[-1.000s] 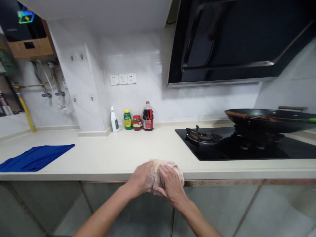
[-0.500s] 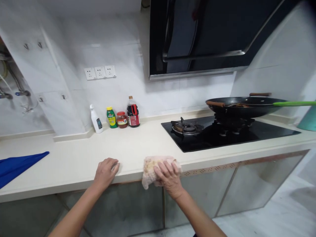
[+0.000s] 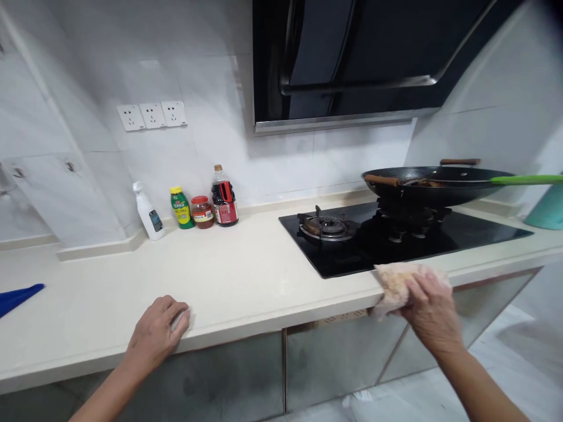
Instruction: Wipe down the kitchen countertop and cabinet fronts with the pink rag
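Note:
My right hand is closed on a pale pink cleaning cloth with brownish stains. The cloth lies over the counter's front edge, just in front of the gas stove, and one end hangs down the front. At the left, my left hand rests on the edge of the cream countertop. Its fingers are loosely bent, the thumb stands apart from them, and I see nothing held.
A black wok with a green-handled utensil sits on the gas stove. Along the wall stand a white spray bottle, a green bottle, a red-lidded jar and a dark sauce bottle. Blue fabric lies far left.
My right hand has slid the cloth rightward along the counter edge, from left of the stove to in front of it. My left hand stays on the edge. The view has shifted right.

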Available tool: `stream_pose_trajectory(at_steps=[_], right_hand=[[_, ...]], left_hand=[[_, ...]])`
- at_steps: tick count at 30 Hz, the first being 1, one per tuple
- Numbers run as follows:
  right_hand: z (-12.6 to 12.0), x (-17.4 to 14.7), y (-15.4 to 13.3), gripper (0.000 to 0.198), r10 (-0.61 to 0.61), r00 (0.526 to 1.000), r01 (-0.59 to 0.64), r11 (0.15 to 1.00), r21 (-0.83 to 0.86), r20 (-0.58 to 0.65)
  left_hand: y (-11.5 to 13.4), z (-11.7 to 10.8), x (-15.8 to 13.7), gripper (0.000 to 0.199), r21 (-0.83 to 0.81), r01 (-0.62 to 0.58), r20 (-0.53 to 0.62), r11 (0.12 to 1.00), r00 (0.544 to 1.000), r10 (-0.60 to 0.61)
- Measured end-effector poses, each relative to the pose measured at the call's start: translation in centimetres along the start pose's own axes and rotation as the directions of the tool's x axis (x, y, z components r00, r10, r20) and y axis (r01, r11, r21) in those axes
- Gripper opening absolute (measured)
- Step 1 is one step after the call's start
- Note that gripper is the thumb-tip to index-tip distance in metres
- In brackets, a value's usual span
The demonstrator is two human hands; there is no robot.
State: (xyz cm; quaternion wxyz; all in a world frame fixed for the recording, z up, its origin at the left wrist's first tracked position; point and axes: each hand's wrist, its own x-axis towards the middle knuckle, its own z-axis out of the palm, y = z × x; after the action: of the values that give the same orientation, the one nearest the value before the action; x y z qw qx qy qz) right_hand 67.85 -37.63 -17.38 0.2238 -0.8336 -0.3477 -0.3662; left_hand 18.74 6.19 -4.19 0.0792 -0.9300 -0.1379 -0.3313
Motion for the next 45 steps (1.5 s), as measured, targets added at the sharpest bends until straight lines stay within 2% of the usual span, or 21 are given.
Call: stream_pose_trajectory(at_steps=[3, 6, 9, 14, 17, 20, 22, 23, 25, 26, 28, 29, 30, 32, 33, 34, 36, 38, 41, 45], right_hand=[[-0.7, 1.0, 3.3, 0.045, 0.037, 0.999, -0.037, 0.999, 0.012, -0.037], [-0.8, 0.6, 2.1, 0.058, 0.059, 0.994, -0.059, 0.998, -0.002, -0.088], [-0.5, -0.6, -2.7, 0.069, 0.077, 0.983, -0.078, 0.997, -0.004, -0.167], [0.4, -3.1, -14.1, 0.075, 0.099, 0.960, -0.063, 0.988, 0.141, -0.261], [0.5, -4.8, -20.1, 0.065, 0.116, 0.955, -0.025, 0.949, 0.315, -0.274], [-0.7, -6.0, -23.0, 0.046, 0.122, 0.972, 0.008, 0.836, 0.549, -0.199], [-2.6, -5.7, -22.9, 0.039, 0.201, 0.974, -0.077, 0.729, 0.681, -0.105], [-3.8, -5.1, -22.3, 0.038, 0.276, 0.959, -0.148, 0.681, 0.718, -0.064], [-6.8, -2.7, -20.5, 0.049, 0.437, 0.898, -0.266, 0.623, 0.736, -0.045], [-8.4, -1.1, -19.3, 0.060, 0.498, 0.863, -0.283, 0.622, 0.730, -0.090], [-11.0, 3.0, -16.7, 0.074, 0.545, 0.812, -0.283, 0.681, 0.676, -0.209], [-11.9, 5.1, -15.4, 0.071, 0.538, 0.807, -0.297, 0.727, 0.620, -0.245], [-12.3, 7.3, -14.2, 0.064, 0.512, 0.821, -0.319, 0.779, 0.539, -0.253], [-11.7, 11.1, -11.8, 0.050, 0.412, 0.893, -0.341, 0.881, 0.327, -0.179], [-10.7, 12.6, -10.8, 0.046, 0.357, 0.931, -0.336, 0.919, 0.203, -0.074], [-9.4, 13.8, -9.8, 0.045, 0.315, 0.947, -0.319, 0.943, 0.093, 0.053], [-6.3, 15.3, -8.4, 0.047, 0.295, 0.908, -0.289, 0.955, -0.063, 0.298], [-3.6, 16.0, -7.5, 0.053, 0.311, 0.857, -0.288, 0.950, -0.117, 0.411], [-1.6, 16.2, -7.2, 0.060, 0.317, 0.839, -0.294, 0.948, -0.122, 0.443], [-1.6, 16.0, -9.7, 0.058, 0.287, 0.843, -0.256, 0.958, -0.130, 0.455]], left_hand=[[0.1, 0.0, 0.1, 0.029, 0.007, 0.004, -0.006, 1.000, 1.000, -0.004], [0.1, 0.1, 0.3, 0.028, 0.013, 0.004, -0.028, 1.000, 1.000, -0.003], [0.1, 0.4, 0.3, 0.028, 0.020, -0.001, -0.049, 1.000, 0.999, 0.002], [-0.2, 0.7, 0.3, 0.031, 0.036, -0.021, -0.047, 0.999, 0.999, 0.023], [0.0, 0.5, 0.2, 0.032, 0.051, -0.016, -0.041, 0.999, 0.999, 0.018], [0.3, 0.3, 0.0, 0.033, 0.054, 0.006, -0.053, 0.999, 0.999, -0.003], [0.4, 0.2, -0.1, 0.033, 0.042, 0.017, -0.055, 0.999, 0.998, -0.014], [0.4, 0.2, -0.1, 0.033, 0.035, 0.022, -0.056, 0.999, 0.998, -0.020], [0.4, 0.2, -0.1, 0.033, 0.026, 0.037, -0.056, 0.999, 0.998, -0.035], [0.4, 0.2, -0.1, 0.034, 0.023, 0.043, -0.058, 0.999, 0.997, -0.041], [0.3, 0.3, 0.0, 0.034, 0.019, 0.045, -0.058, 0.999, 0.997, -0.044], [0.3, 0.3, 0.0, 0.034, 0.018, 0.042, -0.058, 0.999, 0.997, -0.041], [0.3, 0.3, 0.0, 0.034, 0.016, 0.036, -0.061, 0.999, 0.998, -0.035], [0.2, 0.3, -0.1, 0.032, 0.012, 0.021, -0.067, 1.000, 0.998, -0.020], [0.2, 0.3, -0.1, 0.032, 0.010, 0.016, -0.071, 1.000, 0.997, -0.016], [0.2, 0.3, -0.2, 0.031, 0.008, 0.015, -0.075, 1.000, 0.997, -0.014], [0.2, 0.3, -0.2, 0.030, 0.009, 0.020, -0.082, 1.000, 0.996, -0.019], [0.2, 0.4, -0.2, 0.029, 0.010, 0.025, -0.084, 1.000, 0.996, -0.024], [0.2, 0.6, -0.2, 0.028, 0.012, 0.032, -0.079, 0.999, 0.996, -0.031], [0.1, 0.8, -0.2, 0.028, 0.012, 0.053, -0.082, 0.999, 0.995, -0.052]])
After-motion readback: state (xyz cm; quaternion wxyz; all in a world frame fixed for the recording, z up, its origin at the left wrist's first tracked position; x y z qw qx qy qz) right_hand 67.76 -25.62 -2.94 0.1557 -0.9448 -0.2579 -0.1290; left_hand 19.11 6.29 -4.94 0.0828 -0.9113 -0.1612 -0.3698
